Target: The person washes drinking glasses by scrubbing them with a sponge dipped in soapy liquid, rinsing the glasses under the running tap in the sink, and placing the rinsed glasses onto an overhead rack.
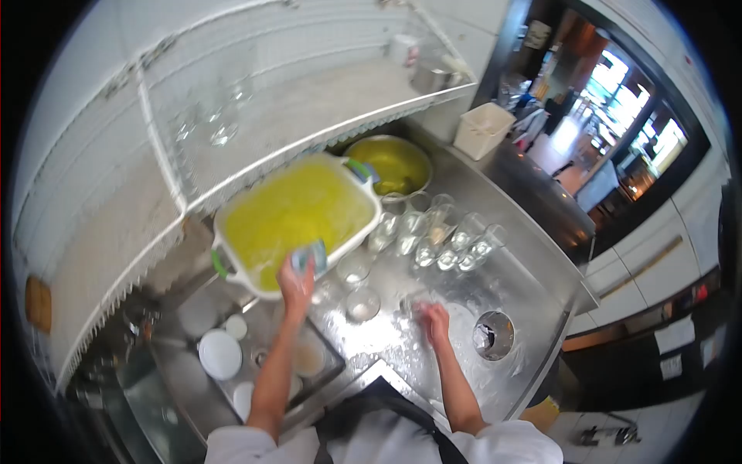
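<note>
My left hand (297, 286) is closed around a blue-grey sponge (310, 258), slightly blurred, at the near edge of a white tub (267, 292) with green handles. Yellow-green liquid with some foam fills the tub. Over the steel counter (386, 340), my right hand (434, 320) grips a small clear glass (412, 305), its outline smeared by motion. Left of that glass, another clear glass (362, 303) stands on the counter. Several more drinking glasses (447, 258) are grouped behind, right of the tub.
A steel bowl (421, 184) of yellowish liquid sits behind the tub. The counter has a round hole (493, 336) at right. White dishes (220, 355) lie in the sink (176, 379) at left. A wire shelf (332, 122) hangs overhead; a beige bin (483, 131) stands by the pass-through.
</note>
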Demonstrator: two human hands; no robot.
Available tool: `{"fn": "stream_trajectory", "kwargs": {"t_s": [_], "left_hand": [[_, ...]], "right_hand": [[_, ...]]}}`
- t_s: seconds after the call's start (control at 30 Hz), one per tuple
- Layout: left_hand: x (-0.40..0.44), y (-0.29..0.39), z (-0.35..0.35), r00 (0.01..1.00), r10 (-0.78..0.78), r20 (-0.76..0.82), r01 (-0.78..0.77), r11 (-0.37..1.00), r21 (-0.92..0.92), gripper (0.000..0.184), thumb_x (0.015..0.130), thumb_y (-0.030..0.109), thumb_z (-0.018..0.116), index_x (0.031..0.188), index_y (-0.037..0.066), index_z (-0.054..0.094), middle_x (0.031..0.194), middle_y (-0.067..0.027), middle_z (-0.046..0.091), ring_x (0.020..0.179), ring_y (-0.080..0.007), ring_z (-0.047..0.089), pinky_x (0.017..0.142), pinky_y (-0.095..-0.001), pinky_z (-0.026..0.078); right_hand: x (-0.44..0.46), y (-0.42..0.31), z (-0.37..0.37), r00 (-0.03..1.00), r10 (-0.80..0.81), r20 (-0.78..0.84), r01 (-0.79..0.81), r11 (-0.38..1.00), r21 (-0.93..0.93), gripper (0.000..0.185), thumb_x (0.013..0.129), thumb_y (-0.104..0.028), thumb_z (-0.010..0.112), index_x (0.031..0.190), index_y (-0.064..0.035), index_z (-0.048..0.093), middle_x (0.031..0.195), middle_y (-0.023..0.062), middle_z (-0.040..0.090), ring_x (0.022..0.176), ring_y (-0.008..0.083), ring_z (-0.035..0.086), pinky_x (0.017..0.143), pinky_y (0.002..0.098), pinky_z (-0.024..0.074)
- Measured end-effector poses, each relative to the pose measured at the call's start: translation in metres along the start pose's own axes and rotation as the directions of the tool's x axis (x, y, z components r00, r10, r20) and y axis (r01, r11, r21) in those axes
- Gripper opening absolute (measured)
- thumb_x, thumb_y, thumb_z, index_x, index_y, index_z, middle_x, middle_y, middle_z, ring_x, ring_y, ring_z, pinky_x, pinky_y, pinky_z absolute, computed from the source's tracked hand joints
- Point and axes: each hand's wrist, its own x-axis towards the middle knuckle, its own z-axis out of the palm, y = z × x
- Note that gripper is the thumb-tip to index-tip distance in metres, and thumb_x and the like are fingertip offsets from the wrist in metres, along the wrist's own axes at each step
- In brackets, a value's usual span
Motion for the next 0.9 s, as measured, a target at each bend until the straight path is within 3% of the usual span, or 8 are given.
{"fn": "stream_trajectory", "kwargs": {"t_s": [0.13, 0.43, 0.53, 0.6, 0.67, 0.73, 0.8, 0.9], "left_hand": [[-0.113, 0.054, 0.040, 0.924, 0.017, 0.381, 0.165, 0.883, -0.440, 0.035, 0.073, -0.004, 0.063, 0.106, 0.004, 0.054, 0.101, -0.0069, 0.056, 0.098, -0.0165, 0.054, 0.089, -0.0295, 0.043], [-0.209, 0.127, 0.136, 0.800, 0.193, 0.567, 0.192, 0.814, -0.548, 0.047, 0.077, 0.006, 0.072, 0.120, -0.001, 0.052, 0.114, -0.0143, 0.056, 0.104, -0.0207, 0.057, 0.089, -0.0336, 0.047], [-0.211, 0.116, 0.147, 0.497, 0.162, 0.852, 0.215, 0.928, -0.302, 0.038, 0.080, 0.016, 0.071, 0.113, 0.001, 0.059, 0.104, -0.0106, 0.064, 0.096, -0.0172, 0.060, 0.084, -0.0302, 0.048], [-0.211, 0.105, 0.156, -0.008, 0.121, 0.993, -0.135, 0.983, -0.121, 0.034, 0.087, 0.030, 0.065, 0.111, 0.006, 0.063, 0.103, -0.0082, 0.067, 0.093, -0.0143, 0.062, 0.082, -0.0309, 0.048], [-0.230, 0.081, 0.160, -0.190, 0.071, 0.979, 0.014, 0.997, -0.070, 0.036, 0.089, 0.035, 0.062, 0.112, 0.006, 0.063, 0.105, -0.0080, 0.067, 0.095, -0.0153, 0.062, 0.083, -0.0328, 0.048], [-0.244, 0.075, 0.159, -0.368, 0.034, 0.929, 0.149, 0.989, 0.022, 0.039, 0.091, 0.039, 0.059, 0.112, 0.007, 0.062, 0.107, -0.0078, 0.066, 0.096, -0.0164, 0.061, 0.084, -0.0347, 0.049], [-0.251, 0.082, 0.153, -0.603, -0.154, 0.783, 0.703, 0.360, 0.613, 0.048, 0.093, 0.048, 0.055, 0.114, 0.005, 0.061, 0.107, -0.0058, 0.065, 0.094, -0.0169, 0.061, 0.084, -0.0351, 0.049], [-0.278, 0.078, 0.168, -0.507, -0.125, 0.853, 0.710, 0.500, 0.496, 0.057, 0.092, 0.053, 0.052, 0.120, 0.004, 0.057, 0.111, -0.0039, 0.063, 0.094, -0.0187, 0.061, 0.085, -0.0359, 0.048]], "right_hand": [[-0.081, -0.044, 0.006, 0.975, 0.160, 0.153, -0.219, 0.793, 0.568, 0.030, 0.084, -0.031, 0.060, 0.102, -0.0079, 0.056, 0.113, 0.0231, 0.061, 0.098, 0.0344, 0.063, 0.086, 0.0442, 0.0510], [-0.134, -0.099, 0.028, 0.976, 0.201, 0.087, -0.201, 0.664, 0.720, 0.058, 0.081, -0.045, 0.056, 0.126, -0.0090, 0.050, 0.106, 0.0179, 0.061, 0.091, 0.0312, 0.062, 0.074, 0.0389, 0.0523], [-0.142, -0.060, -0.033, 0.868, 0.046, 0.494, -0.352, 0.757, 0.550, 0.065, 0.081, -0.036, 0.063, 0.134, -0.0074, 0.040, 0.110, 0.0129, 0.057, 0.088, 0.0285, 0.061, 0.077, 0.0436, 0.0519], [-0.168, -0.072, -0.046, 0.928, 0.163, 0.335, -0.245, 0.944, 0.220, 0.071, 0.078, -0.035, 0.066, 0.136, -0.0047, 0.038, 0.116, 0.0159, 0.055, 0.095, 0.0291, 0.061, 0.079, 0.0417, 0.0518], [-0.189, -0.092, -0.043, 0.972, 0.204, 0.118, -0.182, 0.969, -0.168, 0.077, 0.075, -0.034, 0.070, 0.137, -0.0019, 0.037, 0.122, 0.0189, 0.053, 0.101, 0.0296, 0.060, 0.080, 0.0399, 0.0516], [-0.203, -0.117, -0.037, 0.979, -0.102, 0.176, 0.200, 0.329, -0.923, 0.082, 0.071, -0.028, 0.074, 0.139, -0.0026, 0.035, 0.121, 0.0198, 0.053, 0.101, 0.0329, 0.059, 0.081, 0.0409, 0.0507], [-0.206, -0.138, -0.043, 0.968, -0.025, 0.249, 0.248, 0.243, -0.938, 0.086, 0.070, -0.029, 0.075, 0.139, -0.0019, 0.033, 0.124, 0.0212, 0.051, 0.105, 0.0354, 0.058, 0.085, 0.0405, 0.0495], [-0.198, -0.105, -0.059, 0.950, 0.129, 0.284, 0.277, 0.074, -0.958, 0.092, 0.068, -0.031, 0.076, 0.141, -0.0015, 0.029, 0.133, 0.0221, 0.046, 0.112, 0.0380, 0.054, 0.095, 0.0393, 0.0465]]}}
